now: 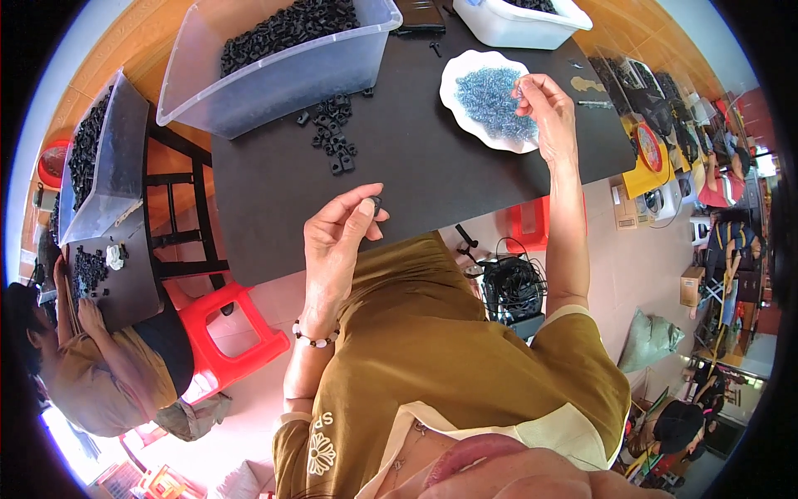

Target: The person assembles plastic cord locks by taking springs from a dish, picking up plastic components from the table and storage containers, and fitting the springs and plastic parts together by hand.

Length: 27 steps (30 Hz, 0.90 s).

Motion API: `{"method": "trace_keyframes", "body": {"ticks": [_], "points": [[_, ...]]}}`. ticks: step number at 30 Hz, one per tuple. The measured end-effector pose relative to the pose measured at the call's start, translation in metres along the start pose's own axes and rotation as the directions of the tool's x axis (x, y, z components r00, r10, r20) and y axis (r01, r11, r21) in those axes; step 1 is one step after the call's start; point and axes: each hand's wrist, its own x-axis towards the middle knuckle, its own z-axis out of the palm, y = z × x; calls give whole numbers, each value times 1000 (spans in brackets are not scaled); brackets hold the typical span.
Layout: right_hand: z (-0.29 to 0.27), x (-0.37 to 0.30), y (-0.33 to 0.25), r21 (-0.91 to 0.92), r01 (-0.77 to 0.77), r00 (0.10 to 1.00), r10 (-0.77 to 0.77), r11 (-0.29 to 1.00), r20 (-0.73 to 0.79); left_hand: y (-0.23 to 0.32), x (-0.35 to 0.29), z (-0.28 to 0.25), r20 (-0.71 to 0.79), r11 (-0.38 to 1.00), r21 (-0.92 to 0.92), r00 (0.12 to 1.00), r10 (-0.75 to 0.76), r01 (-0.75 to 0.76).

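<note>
Above the near edge of the dark table, my left hand point(337, 237) is closed with a small black plastic part point(376, 200) pinched between thumb and forefinger. My right hand point(549, 112) hovers at the right side of a white scalloped plate point(450, 93), its thumb and fingertips pressed together. Whatever sits in that pinch is too small to make out. Heaped on the plate are many tiny shiny blue-grey pieces point(490, 93). Between the left hand and a translucent bin lies a loose group of small black parts point(334, 137) on the tabletop.
The translucent bin point(274, 91) of black parts stands at the far left of the table point(416, 158). A white tub point(519, 29) sits at the back right. Red stools point(241, 333) are on the floor; tangled black cables point(515, 283) lie below. A co-worker point(116, 366) sits at left.
</note>
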Motion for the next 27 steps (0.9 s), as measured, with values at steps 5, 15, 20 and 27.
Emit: {"method": "trace_keyframes", "body": {"ticks": [5,15,20,27], "points": [[3,2,-2,-18,-8,1000,8,1000,-8,-4,1,2,13,1000,21,1000,2,-2],[34,-11,-19,-711,253,965,-223,656,138,-5,-6,0,-10,999,41,1000,-19,20],[45,-7,-11,-847,334,936,-254,414,244,-2,-9,1,-28,999,36,999,-31,32],[40,5,-8,-835,331,942,-202,439,267,-3,-10,-1,-28,1000,26,999,-17,18]]}}
